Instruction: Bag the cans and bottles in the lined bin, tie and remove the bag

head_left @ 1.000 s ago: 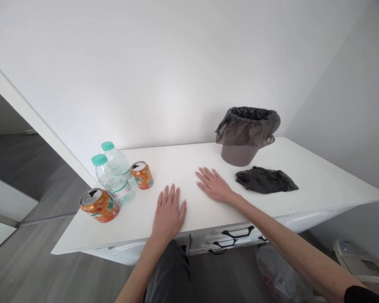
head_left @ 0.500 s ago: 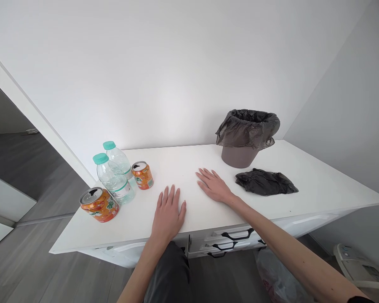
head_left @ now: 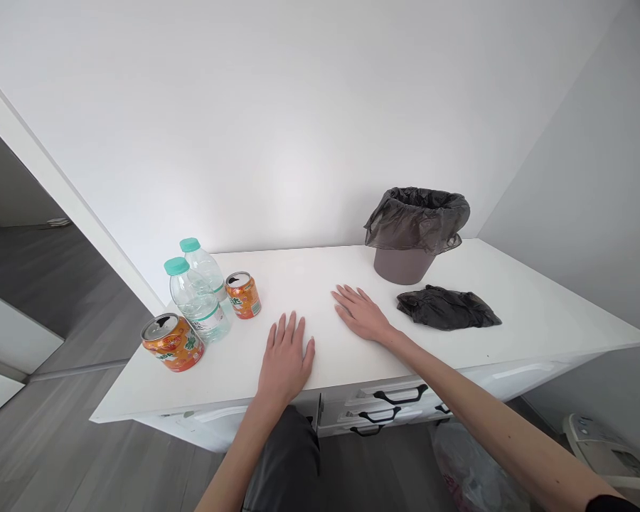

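Two hands are laid flat, palms down and fingers spread, on the white desk [head_left: 538,313], nothing being grasped: the left hand [head_left: 285,359] near the front edge, the right hand [head_left: 361,313] just beyond it. A lined bin [head_left: 413,235] and a crumpled black bag [head_left: 446,308] are seen to the right; two bottles [head_left: 195,299] and two orange cans [head_left: 173,343] are grouped at the left.

Both hands, left [head_left: 285,359] and right [head_left: 363,313], lie flat, palms down, on the white table [head_left: 538,313].
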Motion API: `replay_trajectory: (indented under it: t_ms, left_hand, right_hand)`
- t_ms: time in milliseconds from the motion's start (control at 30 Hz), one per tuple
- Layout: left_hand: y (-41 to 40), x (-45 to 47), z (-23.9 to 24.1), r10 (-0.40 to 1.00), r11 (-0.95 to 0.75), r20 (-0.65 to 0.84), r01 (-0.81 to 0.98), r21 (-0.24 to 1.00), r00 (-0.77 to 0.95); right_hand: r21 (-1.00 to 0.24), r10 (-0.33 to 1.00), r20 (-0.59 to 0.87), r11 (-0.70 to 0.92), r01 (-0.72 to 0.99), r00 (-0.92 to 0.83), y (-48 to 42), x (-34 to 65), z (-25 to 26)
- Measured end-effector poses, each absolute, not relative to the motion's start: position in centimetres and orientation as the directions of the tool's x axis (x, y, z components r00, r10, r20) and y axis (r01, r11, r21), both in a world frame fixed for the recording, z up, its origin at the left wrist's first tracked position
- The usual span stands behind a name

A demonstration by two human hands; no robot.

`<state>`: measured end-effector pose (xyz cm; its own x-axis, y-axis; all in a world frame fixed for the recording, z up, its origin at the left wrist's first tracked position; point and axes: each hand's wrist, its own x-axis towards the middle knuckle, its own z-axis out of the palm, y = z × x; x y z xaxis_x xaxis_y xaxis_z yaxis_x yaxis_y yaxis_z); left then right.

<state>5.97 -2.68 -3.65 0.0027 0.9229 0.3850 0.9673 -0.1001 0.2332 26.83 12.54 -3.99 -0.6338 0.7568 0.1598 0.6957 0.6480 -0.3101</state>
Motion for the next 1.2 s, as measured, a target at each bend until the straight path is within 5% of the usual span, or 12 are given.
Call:
replay_trajectory:
  t_ms: [933,1200]
  left_hand:
    - [-2.7,6.1,-4.2,0.909,-0.042,0.415,0.999,0.014,0.032]
    - [-2.7,5.8,-4.1,0.903,-0.033,0.428,0.999,-0.005,0.032]
  right_hand:
    - [-0.309,0.757,0.193,0.651,0.693,-0.625,12.8,26.8,-4.6]
    - [-0.200,0.726,0.237,0.687,0.698,-0.646,12.0,26.6,-3.4]
